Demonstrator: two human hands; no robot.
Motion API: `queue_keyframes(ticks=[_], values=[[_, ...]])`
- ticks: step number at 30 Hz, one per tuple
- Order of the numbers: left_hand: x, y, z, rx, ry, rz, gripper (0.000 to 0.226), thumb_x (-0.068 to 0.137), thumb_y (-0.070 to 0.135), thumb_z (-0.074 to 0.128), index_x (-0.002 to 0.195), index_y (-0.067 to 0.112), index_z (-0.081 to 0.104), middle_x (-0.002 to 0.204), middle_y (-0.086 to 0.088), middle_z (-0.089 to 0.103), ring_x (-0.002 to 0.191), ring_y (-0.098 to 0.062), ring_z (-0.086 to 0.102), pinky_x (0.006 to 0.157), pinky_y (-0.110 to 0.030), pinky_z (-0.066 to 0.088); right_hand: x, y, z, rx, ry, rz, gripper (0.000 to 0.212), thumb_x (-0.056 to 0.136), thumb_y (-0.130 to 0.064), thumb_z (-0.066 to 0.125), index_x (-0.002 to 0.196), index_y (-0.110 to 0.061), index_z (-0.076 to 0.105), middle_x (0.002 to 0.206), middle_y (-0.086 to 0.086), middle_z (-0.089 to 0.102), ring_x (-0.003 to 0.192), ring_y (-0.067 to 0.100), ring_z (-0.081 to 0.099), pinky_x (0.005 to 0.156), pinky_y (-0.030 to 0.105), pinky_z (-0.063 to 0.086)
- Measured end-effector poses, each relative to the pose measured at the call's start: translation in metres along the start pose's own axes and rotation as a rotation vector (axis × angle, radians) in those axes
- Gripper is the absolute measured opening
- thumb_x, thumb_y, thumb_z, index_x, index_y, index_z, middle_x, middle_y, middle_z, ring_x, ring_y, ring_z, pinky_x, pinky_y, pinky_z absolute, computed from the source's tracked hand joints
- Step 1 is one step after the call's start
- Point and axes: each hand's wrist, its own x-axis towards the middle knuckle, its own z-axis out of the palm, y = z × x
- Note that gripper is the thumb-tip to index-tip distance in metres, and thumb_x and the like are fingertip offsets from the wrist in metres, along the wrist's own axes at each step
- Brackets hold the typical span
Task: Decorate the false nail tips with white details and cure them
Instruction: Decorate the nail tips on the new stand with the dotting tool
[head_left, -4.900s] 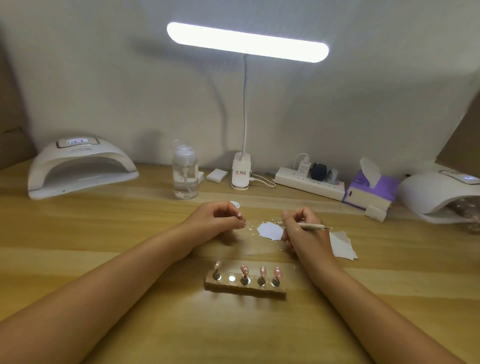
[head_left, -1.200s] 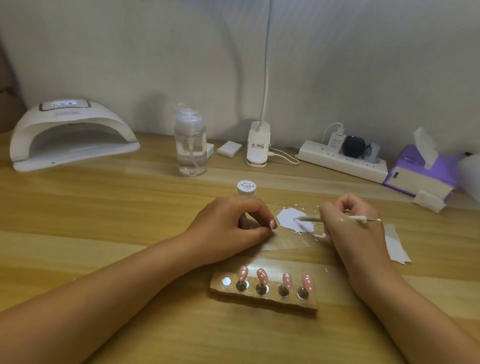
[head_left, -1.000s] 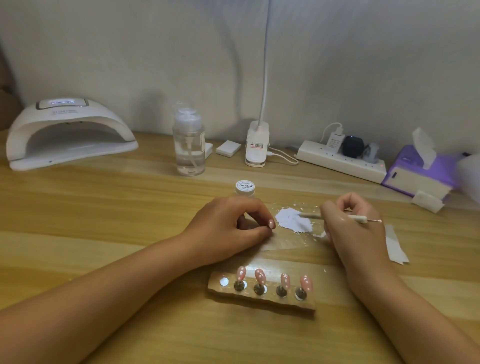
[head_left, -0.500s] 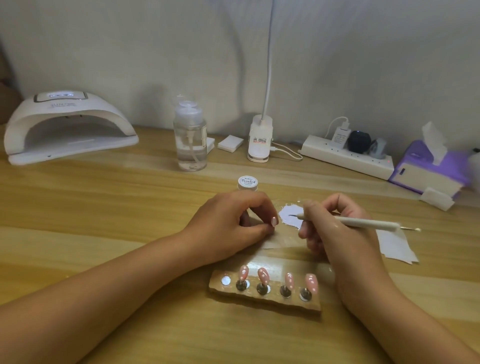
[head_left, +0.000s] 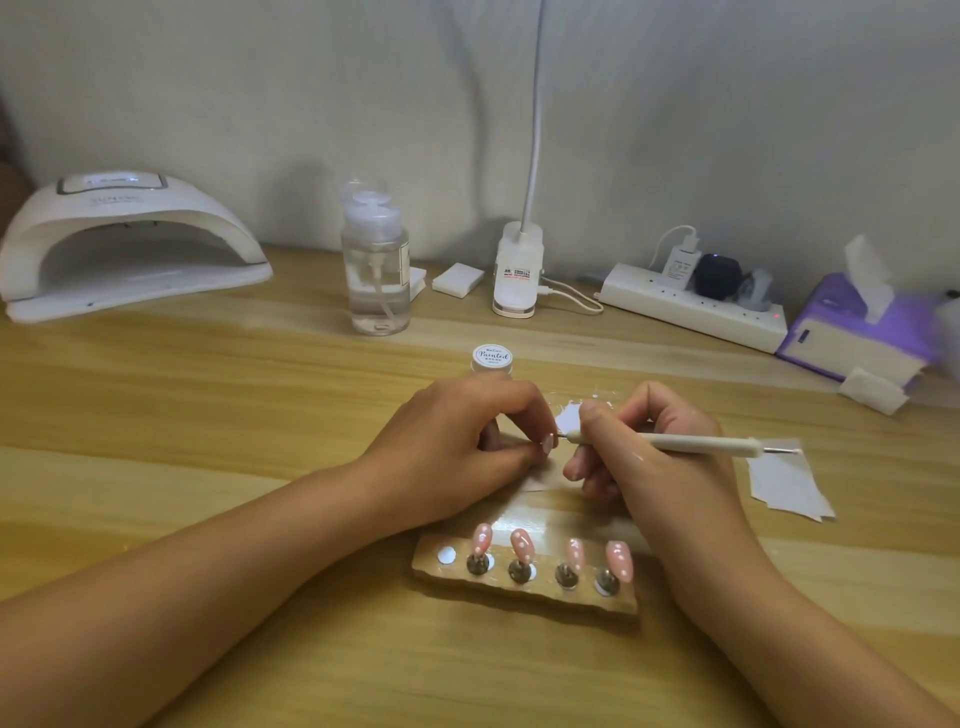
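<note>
Moved leftward, pen (head_left: 691, 442) reaches nail tip (head_left: 548, 445) pinched in left hand (head_left: 457, 447), right hand (head_left: 654, 462) gripping pen

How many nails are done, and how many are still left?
Four pink nails on the stand already have white dots. The left hand pinches the fifth nail while the right hand holds the pen, tip at it. Left: set it on the stand's empty spot, then cure them in the lamp.
</note>
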Motion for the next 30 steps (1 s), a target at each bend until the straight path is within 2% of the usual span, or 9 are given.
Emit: queue_keyframes(ticks=[8, 23, 28, 30], values=[[0.0004, 0.0009, -0.0007, 0.001, -0.002, 0.000, 0.022, 0.083, 0.016, 0.074, 0.084, 0.036, 0.066, 0.089, 0.017, 0.064, 0.060, -0.011, 0.058, 0.061, -0.032, 0.049, 0.0001, 0.0001, -0.0001, -0.022, -0.004, -0.007, 0.027, 0.091, -0.015, 0.065, 0.070, -0.010, 0.049, 0.059, 0.009, 0.070, 0.045, 0.011, 0.059, 0.045, 0.019, 0.046], [0.0000, 0.0018, -0.0006, -0.002, -0.006, -0.012, 0.015, 0.083, 0.017, 0.075, 0.087, 0.030, 0.069, 0.089, 0.016, 0.065, 0.060, -0.011, 0.058, 0.062, -0.034, 0.050, 0.0007, 0.0002, 0.0001, 0.008, 0.005, -0.012, 0.027, 0.091, -0.016, 0.065, 0.070, -0.011, 0.049, 0.058, 0.010, 0.069, 0.045, 0.011, 0.058, 0.045, 0.019, 0.047], [0.0002, 0.0031, -0.0014, -0.022, -0.019, -0.026, 0.017, 0.083, 0.014, 0.073, 0.084, 0.030, 0.068, 0.089, 0.019, 0.067, 0.058, -0.008, 0.056, 0.060, -0.027, 0.045, 0.0024, 0.0002, -0.0021, 0.126, 0.155, -0.031, 0.028, 0.091, -0.018, 0.065, 0.070, -0.017, 0.047, 0.052, 0.005, 0.060, 0.041, 0.009, 0.046, 0.040, 0.018, 0.039], [0.0000, 0.0036, -0.0018, -0.034, -0.026, -0.036, 0.019, 0.083, 0.013, 0.073, 0.083, 0.031, 0.068, 0.089, 0.021, 0.067, 0.057, -0.005, 0.055, 0.059, -0.021, 0.041, 0.0049, 0.0013, -0.0066, 0.073, 0.247, -0.100, 0.026, 0.091, -0.024, 0.067, 0.074, -0.021, 0.047, 0.060, 0.011, 0.054, 0.047, 0.009, 0.043, 0.044, 0.021, 0.036]])
